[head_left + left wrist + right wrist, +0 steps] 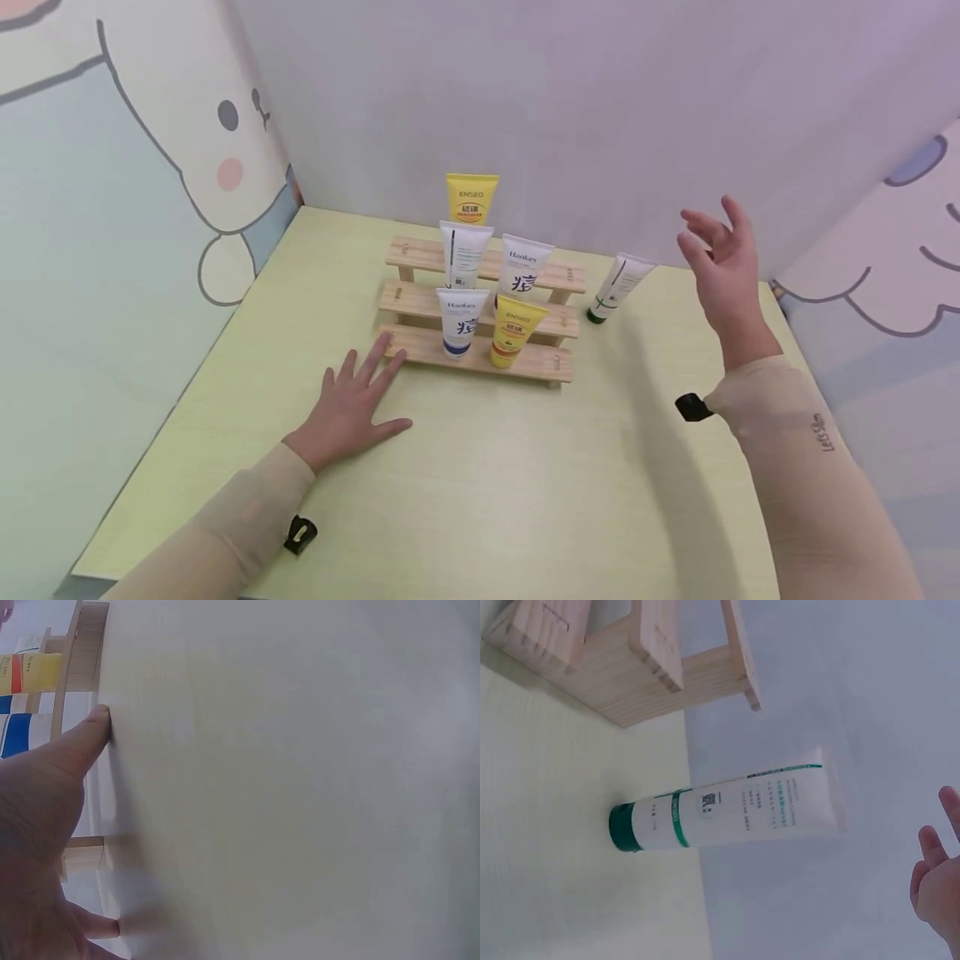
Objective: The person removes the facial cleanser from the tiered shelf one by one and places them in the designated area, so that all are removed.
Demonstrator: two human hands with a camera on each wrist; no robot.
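My left hand (348, 412) rests palm down with fingers spread, its fingertips at the left end of the lowest tier of a three-tier wooden rack (420, 343). In the left wrist view, its thumb (82, 746) lies in front of the rack. My right hand (727, 279) is raised in the air, fingers loosely bent and holding nothing. Left of it, a white squeeze tube with a green cap (619, 282) stands cap down on the table, beside the rack's right end. The right wrist view shows this white tube (739, 810) apart from the hand.
On the rack stand a yellow tube (472, 198) on top, a white tube (465, 254) and a Hankey tube (523, 265) on the middle tier, and another Hankey tube (459, 318) and yellow tube (517, 329) below. Walls enclose the table (480, 483) behind and at both sides.
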